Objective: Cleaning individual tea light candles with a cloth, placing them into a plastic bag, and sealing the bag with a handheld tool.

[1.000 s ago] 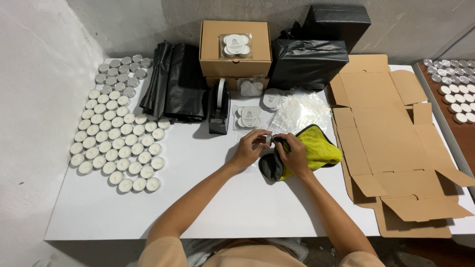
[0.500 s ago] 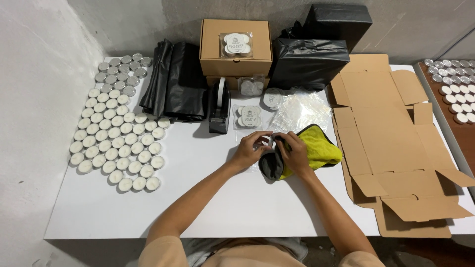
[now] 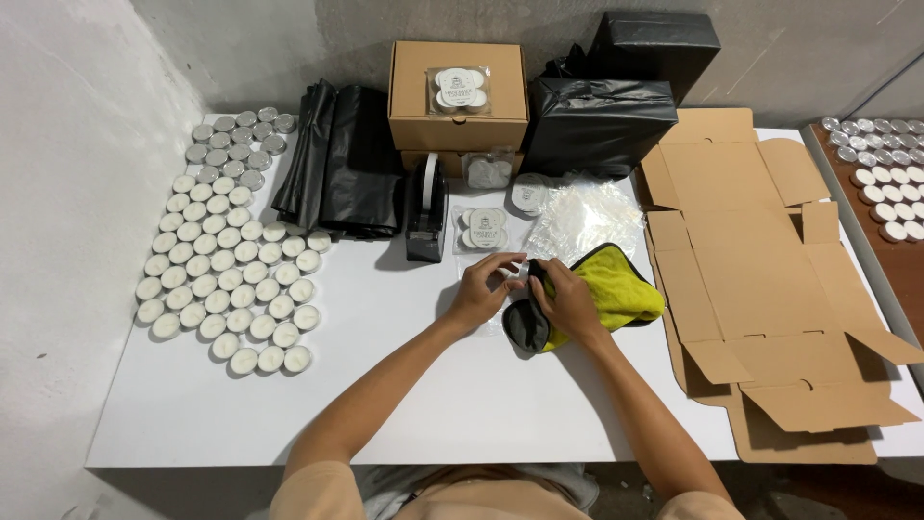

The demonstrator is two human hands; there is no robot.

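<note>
Both hands together on a small candle (image 3: 523, 274) at cloth's (image 3: 602, 299) left edge: left hand (image 3: 484, 289) pinching it, right hand (image 3: 568, 300) pressing cloth against it.

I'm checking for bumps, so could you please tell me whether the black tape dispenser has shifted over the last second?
No. The tape dispenser sits where it was, just below the closed cardboard box and right of the black bags.
</note>
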